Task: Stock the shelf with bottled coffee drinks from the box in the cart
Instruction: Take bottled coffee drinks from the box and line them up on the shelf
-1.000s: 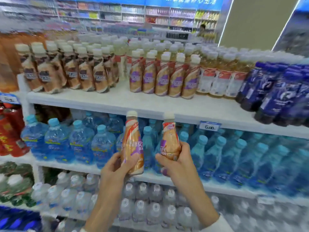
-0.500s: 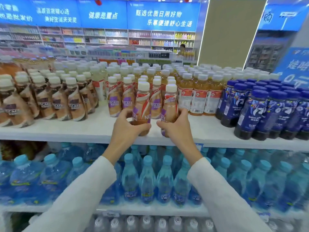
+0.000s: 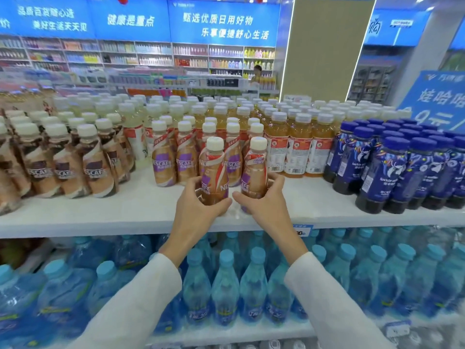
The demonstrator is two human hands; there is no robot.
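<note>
Two bottled coffee drinks stand upright on the white top shelf (image 3: 100, 212), in front of a row of the same purple-labelled coffee bottles (image 3: 163, 162). My left hand (image 3: 198, 207) grips the left bottle (image 3: 213, 172) low on its body. My right hand (image 3: 266, 202) grips the right bottle (image 3: 254, 172) the same way. Both have white caps and tan, red and purple labels. The bottles' bases are hidden behind my fingers. The box and the cart are out of view.
Brown-labelled coffee bottles (image 3: 90, 162) fill the shelf's left side. Amber tea bottles (image 3: 299, 147) and dark blue bottles (image 3: 382, 172) stand to the right. Blue water bottles (image 3: 226, 285) crowd the shelf below. A person (image 3: 256, 71) stands by distant shelves.
Both hands rose with a bottle each from in front of the water shelf up to the top shelf. Since half a second ago they have hardly moved.
</note>
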